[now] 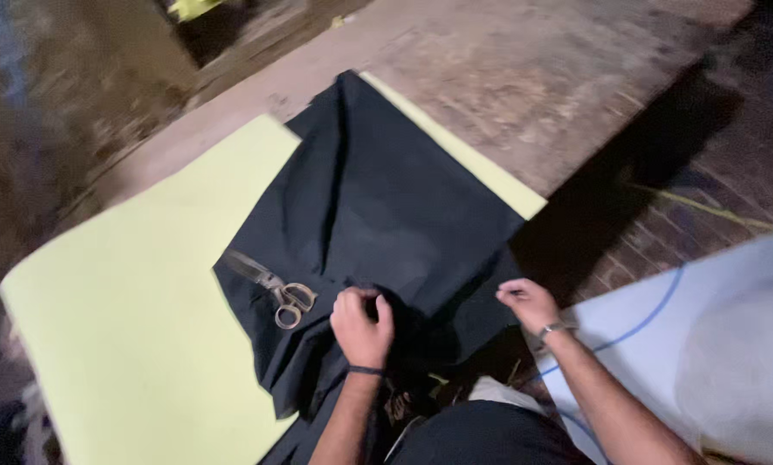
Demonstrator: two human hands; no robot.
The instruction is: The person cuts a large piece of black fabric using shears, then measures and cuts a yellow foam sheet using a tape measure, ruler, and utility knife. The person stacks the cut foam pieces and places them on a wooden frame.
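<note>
Black cloth [378, 207] lies spread over a pale yellow-green sheet [136, 293] on a worn wooden worktop [524, 95], its long axis running away from the person toward the far edge, with the near end bunched and drooping off the table toward their lap. Both hands work that near hem. The left hand [362, 325] sits on the fabric with its fingers curled in, pinching up a small fold of the cloth, wrist straight and forearm coming up from below, a dark band around the wrist. The right hand [528, 301] is off to the side at the cloth's right-hand corner, fingers drawn together as if nipping the very edge; from where I stand it looks closed on the fabric, though the blur keeps me from being certain. A metal bracelet or watch sits on that wrist. The two hands are well apart, with the hem slack between them. Just beside the left hand, on its outer side, a pair of metal scissors [274, 293] rests on the cloth, handles pointing toward the person and blades angled away to the upper left; the left hand is much the nearer of the two to them, near but not touching. To the right, a white board with a blue line [662, 327] lies over the brick floor [714, 198].
</note>
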